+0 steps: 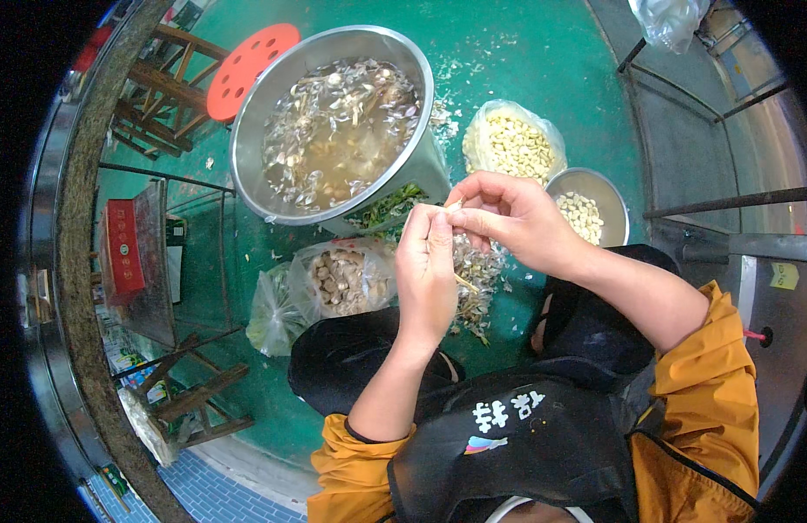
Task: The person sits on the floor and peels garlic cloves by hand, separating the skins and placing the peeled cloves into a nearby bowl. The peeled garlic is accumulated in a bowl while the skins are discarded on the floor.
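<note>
Both hands meet in front of me over the floor. My left hand [429, 261] and my right hand [511, 222] pinch a small pale garlic clove [454, 206] between thumbs and fingertips. Something thin and straw-coloured, perhaps a dry stem [467, 284], sticks out beside my left palm. Beyond my right hand are a clear plastic bag of peeled garlic cloves [516, 145] and a steel bowl [614, 196] with more peeled cloves. Below the hands lies a heap of garlic skins and stalks [475, 287], partly hidden by them.
A large steel pot [429, 85] of cloudy water with floating skins stands ahead. Left of my hands sit a bag of brownish lumps, perhaps mushrooms [348, 281], and a bag of greens [276, 320]. A red stool [249, 72], wooden frames and a metal-legged table stand farther left.
</note>
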Available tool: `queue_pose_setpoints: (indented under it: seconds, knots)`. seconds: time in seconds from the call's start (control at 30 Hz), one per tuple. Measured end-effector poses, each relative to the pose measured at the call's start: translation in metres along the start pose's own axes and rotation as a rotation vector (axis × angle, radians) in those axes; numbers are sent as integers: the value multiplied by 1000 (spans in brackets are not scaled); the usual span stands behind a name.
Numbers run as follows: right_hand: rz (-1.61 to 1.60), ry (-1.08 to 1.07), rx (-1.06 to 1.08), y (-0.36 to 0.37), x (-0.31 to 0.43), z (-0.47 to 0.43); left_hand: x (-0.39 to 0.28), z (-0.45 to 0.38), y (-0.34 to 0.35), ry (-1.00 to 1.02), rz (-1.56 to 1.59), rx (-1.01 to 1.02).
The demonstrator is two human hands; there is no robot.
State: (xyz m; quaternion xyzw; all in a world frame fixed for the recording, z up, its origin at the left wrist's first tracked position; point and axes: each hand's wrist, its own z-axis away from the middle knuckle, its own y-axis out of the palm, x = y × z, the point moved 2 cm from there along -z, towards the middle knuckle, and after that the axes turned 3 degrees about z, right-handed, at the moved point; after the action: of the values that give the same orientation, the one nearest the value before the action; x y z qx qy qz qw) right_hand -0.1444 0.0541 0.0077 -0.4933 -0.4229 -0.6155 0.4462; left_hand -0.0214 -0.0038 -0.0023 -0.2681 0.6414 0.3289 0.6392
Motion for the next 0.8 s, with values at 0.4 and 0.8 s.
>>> queue_pose_setpoints:
  seconds: [0.4, 0.8]
  knots:
    - [810, -634, -97, 2, 8, 12, -2, 8, -3, -143, 129, 69]
    - [-427, 176, 55, 4, -6, 15, 5, 1, -5, 439, -415, 31]
